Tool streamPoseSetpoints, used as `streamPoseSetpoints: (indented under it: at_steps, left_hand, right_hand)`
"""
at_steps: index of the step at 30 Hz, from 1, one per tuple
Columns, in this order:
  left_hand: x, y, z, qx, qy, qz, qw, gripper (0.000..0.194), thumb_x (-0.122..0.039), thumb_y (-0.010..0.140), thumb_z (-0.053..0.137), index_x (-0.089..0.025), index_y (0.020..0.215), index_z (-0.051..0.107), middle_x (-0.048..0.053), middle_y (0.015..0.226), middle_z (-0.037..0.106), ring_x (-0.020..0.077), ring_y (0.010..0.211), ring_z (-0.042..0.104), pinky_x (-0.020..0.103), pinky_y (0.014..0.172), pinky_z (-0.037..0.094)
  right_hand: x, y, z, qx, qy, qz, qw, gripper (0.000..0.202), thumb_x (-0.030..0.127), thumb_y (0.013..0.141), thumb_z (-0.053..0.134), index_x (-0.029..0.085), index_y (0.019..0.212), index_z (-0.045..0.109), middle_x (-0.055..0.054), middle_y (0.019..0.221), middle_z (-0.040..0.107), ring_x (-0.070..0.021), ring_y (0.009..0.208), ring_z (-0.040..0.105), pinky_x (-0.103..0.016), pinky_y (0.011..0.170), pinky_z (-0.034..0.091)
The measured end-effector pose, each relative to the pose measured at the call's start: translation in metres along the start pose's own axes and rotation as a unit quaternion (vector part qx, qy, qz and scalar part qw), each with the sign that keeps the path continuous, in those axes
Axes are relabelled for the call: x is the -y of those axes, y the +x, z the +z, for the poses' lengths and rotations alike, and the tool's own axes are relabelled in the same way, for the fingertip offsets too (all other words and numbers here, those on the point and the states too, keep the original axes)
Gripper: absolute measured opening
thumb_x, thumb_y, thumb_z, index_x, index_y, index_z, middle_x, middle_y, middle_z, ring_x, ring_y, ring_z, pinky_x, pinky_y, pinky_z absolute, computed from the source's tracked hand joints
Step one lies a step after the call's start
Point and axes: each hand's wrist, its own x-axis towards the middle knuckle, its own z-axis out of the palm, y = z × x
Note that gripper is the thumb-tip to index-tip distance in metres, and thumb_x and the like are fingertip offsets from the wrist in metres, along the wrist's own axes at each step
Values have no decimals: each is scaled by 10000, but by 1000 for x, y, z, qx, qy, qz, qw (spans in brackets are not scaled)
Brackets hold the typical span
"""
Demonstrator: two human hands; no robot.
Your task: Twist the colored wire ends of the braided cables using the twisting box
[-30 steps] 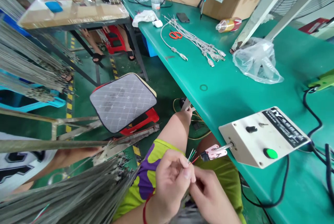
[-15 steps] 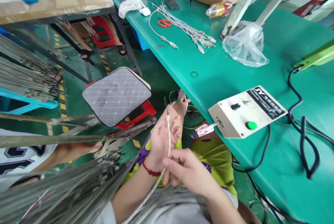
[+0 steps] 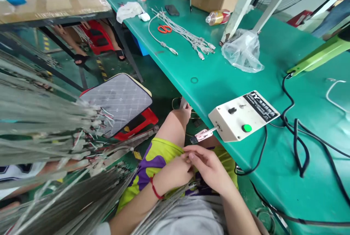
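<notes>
Over my lap, my left hand (image 3: 177, 171), with a red bracelet at its wrist, is curled closed. My right hand (image 3: 209, 165) meets it, thumb and fingers pressed together at the left fingers. Whatever lies between the fingertips is hidden. Below the hands, a bundle of grey cables (image 3: 166, 205) rests across my lap, its ends just under my palms. Ahead of my right hand, a white control box (image 3: 242, 116) with a green button and a black knob stands at the table edge. A short tagged plug (image 3: 202, 137) sticks out from its side.
On the green table (image 3: 175, 70) lie white USB cables (image 3: 186, 32), orange scissors (image 3: 164, 29), a bottle (image 3: 218, 17) and a plastic bag (image 3: 243, 50). Stripped cables (image 3: 54, 118) hang at left, near a stool with a grey cushion (image 3: 123, 96). Another person's legs (image 3: 71, 41) show behind.
The single cable that ran along my left forearm and palm no longer shows there. My left hand has turned over and curled, meeting my right. The view has shifted, with hanging cables now covering part of the cushion.
</notes>
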Motion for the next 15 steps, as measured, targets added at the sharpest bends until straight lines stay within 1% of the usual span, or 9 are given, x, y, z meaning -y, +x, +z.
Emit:
streamPoseSetpoints:
  at_steps: [1,3,5,7,9,11,12,14,15]
  left_hand:
    - [-1,3,-2,-25,-14,-11,1000,209,-101,923,654,-160,1014,833,137,1010,854,304,934,795,386,865,611]
    - [-5,9,-6,-95,-45,-35,994,194,-92,923,628,-164,963,804,98,869,817,266,793,752,341,748,562]
    - [-10,11,-12,-176,-73,-49,980,182,-99,935,625,-175,998,778,56,822,784,231,726,706,300,676,501]
    - [-16,6,-18,-256,-97,-48,961,171,-139,1020,586,-191,1007,749,22,790,741,196,665,650,277,632,445]
    - [-24,-5,-23,-318,-111,-33,941,247,-228,1112,548,-205,925,708,-5,724,670,168,596,580,271,598,403]
    - [-32,-17,-26,-369,-123,-3,921,275,-273,1136,560,-212,909,705,-7,713,660,165,593,582,264,601,427]
    - [-36,-22,-26,-393,-131,20,910,235,-263,1132,581,-217,956,730,-1,742,689,168,615,616,257,619,462]
    - [-44,-31,-26,-426,-150,71,889,157,-204,1117,620,-240,1110,772,13,855,772,174,691,703,240,678,537]
    - [-48,-35,-26,-433,-156,89,883,184,-171,1111,630,-260,1183,774,17,916,801,172,729,734,229,709,562]
  right_hand:
    - [2,-4,-2,-2,-7,0,1000,313,410,1154,636,198,1280,829,-111,1159,860,-262,1033,786,-363,911,609]
    - [12,-12,-5,-6,-19,-3,1000,301,398,1156,627,197,1142,850,-84,1041,842,-237,940,757,-329,844,581]
    - [26,-19,-6,-13,-37,-4,999,336,391,1160,606,195,1011,834,-53,892,796,-211,827,712,-304,763,541]
    - [41,-27,-5,-8,-82,2,997,352,378,1155,594,200,942,811,-34,797,758,-201,752,681,-296,694,504]
    - [53,-33,-2,-4,-140,-8,990,337,366,1140,603,216,934,824,-32,778,763,-203,702,669,-299,649,489]
    - [59,-37,4,-32,-165,-41,985,343,386,1142,608,233,972,864,-51,814,794,-214,681,685,-305,627,513]
    - [60,-38,7,-59,-161,-59,983,333,402,1143,621,239,1014,882,-62,839,810,-220,684,704,-303,625,536]
    - [58,-37,14,-117,-127,-81,982,291,436,1132,676,243,1124,894,-70,852,816,-219,679,717,-288,621,568]
    - [56,-36,17,-137,-100,-84,982,275,450,1118,714,244,1165,891,-65,835,806,-211,669,709,-276,614,572]
